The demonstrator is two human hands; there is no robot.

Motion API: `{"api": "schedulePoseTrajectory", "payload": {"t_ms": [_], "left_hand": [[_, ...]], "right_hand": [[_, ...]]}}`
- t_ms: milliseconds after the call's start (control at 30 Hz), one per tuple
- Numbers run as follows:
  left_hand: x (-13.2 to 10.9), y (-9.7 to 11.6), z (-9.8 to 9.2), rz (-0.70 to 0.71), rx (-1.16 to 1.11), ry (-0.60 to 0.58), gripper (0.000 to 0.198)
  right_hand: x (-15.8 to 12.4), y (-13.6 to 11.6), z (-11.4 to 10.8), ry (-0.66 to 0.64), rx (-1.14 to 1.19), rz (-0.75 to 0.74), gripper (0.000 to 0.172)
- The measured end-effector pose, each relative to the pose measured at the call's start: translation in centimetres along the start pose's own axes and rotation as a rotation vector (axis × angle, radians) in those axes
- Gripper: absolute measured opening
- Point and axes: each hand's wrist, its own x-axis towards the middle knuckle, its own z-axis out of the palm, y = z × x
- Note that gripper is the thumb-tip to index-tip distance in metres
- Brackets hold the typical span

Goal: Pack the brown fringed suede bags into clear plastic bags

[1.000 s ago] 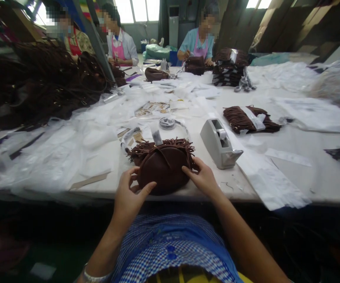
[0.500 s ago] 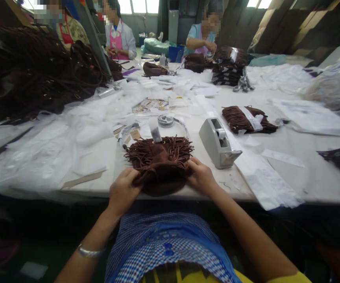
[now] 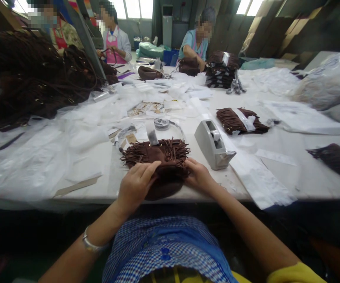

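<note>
A dark brown fringed bag (image 3: pixel 162 151) lies at the table's front edge, its rounded near part towards me. My left hand (image 3: pixel 137 184) grips its near left side, fingers closed and the thumb side laid over the brown material. On the right, my right hand (image 3: pixel 198 177) pinches the bag's near right edge. Just beyond the bag lie a strap wrapped in clear plastic (image 3: pixel 161 124) and a small tan tag (image 3: pixel 131 138). A grey tape dispenser (image 3: pixel 213 145) stands to the right of the bag, close to my right hand.
A wrapped fringed bag (image 3: pixel 242 120) lies right of the dispenser. White sheets (image 3: pixel 264 184) overhang the front edge. Clear plastic bags (image 3: pixel 40 165) cover the left; brown bags (image 3: pixel 25 78) pile behind them. Several people work across the table. A dark fringed piece (image 3: pixel 335 159) with fingertips on it is far right.
My left hand has moved right and inward over the bag's near side. My right hand stays at its right edge. Fingertips have appeared at the far right.
</note>
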Motion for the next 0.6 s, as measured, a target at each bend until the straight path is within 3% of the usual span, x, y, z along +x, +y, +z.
{"api": "schedulePoseTrajectory", "payload": {"t_ms": [67,133,200,300,433,600], "left_hand": [[-0.9,-0.7,1.2,0.114,-0.034,-0.02,0.027],[-1.8,-1.0,1.7,0.165,-0.04,-0.049,0.023],[-2.3,-1.0,1.8,0.134,-0.039,-0.058,0.025],[-2.4,-0.6,1.6,0.075,-0.034,-0.049,0.026],[-2.8,-0.5,1.0,0.132,0.017,-0.023,0.037],[-4.3,-2.0,0.7,0.179,0.039,-0.101,0.052]], "right_hand": [[-0.5,0.0,-0.5,0.016,0.079,0.034,0.015],[-1.3,-0.6,-0.9,0.102,0.101,0.057,0.028],[-2.2,-1.8,-1.0,0.241,0.06,0.046,0.045],[-3.0,-4.0,-0.5,0.335,-0.079,-0.137,0.054],[-2.0,-4.1,0.8,0.252,-0.286,-0.4,0.046],[-0.7,-1.4,1.6,0.062,-0.382,-0.413,0.041]]}}
